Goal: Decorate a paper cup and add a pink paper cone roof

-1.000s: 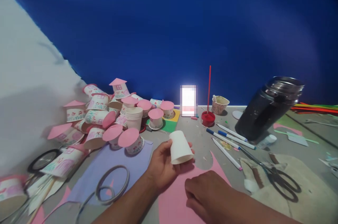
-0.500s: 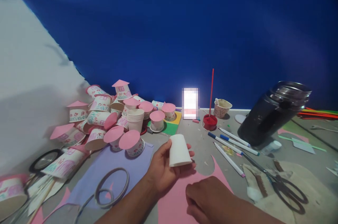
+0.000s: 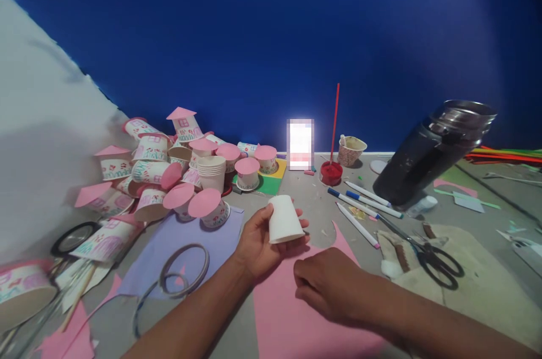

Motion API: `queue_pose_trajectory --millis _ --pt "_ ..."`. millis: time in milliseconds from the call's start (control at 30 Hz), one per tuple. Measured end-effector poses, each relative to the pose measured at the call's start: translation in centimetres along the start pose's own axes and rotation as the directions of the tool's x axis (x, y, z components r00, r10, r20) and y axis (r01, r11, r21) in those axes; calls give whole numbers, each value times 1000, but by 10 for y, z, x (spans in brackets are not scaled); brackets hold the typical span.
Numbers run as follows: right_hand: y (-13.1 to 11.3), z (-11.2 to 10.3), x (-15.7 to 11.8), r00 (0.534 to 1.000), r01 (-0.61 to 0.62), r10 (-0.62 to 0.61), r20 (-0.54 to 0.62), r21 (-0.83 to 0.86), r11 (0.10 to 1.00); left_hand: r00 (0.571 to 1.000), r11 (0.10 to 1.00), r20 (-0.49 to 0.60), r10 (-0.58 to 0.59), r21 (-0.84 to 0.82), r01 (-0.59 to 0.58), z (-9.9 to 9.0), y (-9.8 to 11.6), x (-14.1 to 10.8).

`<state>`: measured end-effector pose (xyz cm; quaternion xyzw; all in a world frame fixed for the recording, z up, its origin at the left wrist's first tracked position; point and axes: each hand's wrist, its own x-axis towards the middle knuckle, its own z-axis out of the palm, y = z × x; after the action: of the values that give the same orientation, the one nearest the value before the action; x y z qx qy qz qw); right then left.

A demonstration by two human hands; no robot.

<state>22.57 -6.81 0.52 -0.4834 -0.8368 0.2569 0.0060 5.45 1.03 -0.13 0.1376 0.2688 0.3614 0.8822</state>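
A plain white paper cup (image 3: 286, 220), its wide end toward me, is wrapped by the thumb and fingers of my left hand (image 3: 258, 243). Just to the right, my right hand (image 3: 326, 283) is closed with its back up, above a pink paper sheet (image 3: 279, 314); anything inside its curled fingers is hidden. Left of the hands is a pile of decorated paper cups (image 3: 214, 215) with pink paper cones on top, drawn with windows and plants. A stack of plain cups (image 3: 212, 175) stands among them.
On the right lie several felt-tip pens (image 3: 358, 225), scissors (image 3: 438, 268) on a beige cloth and a leaning dark flask (image 3: 427, 156). Farther back stand a red pot (image 3: 331, 174) with a red stick and a small patterned cup (image 3: 351, 151). Purple paper (image 3: 156, 268) lies at left.
The camera view has tilted, so the table and hands sit higher in the picture. My left hand keeps hold of the paper cup, and my right hand stays closed near it.
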Motion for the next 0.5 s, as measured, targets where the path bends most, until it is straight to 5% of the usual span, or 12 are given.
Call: queue_pose_trajectory --millis 500 --pt "-5 -12 -1 1000 2 -2 26 -14 1000 1000 1000 -28 -5 -11 4 0 0 0"
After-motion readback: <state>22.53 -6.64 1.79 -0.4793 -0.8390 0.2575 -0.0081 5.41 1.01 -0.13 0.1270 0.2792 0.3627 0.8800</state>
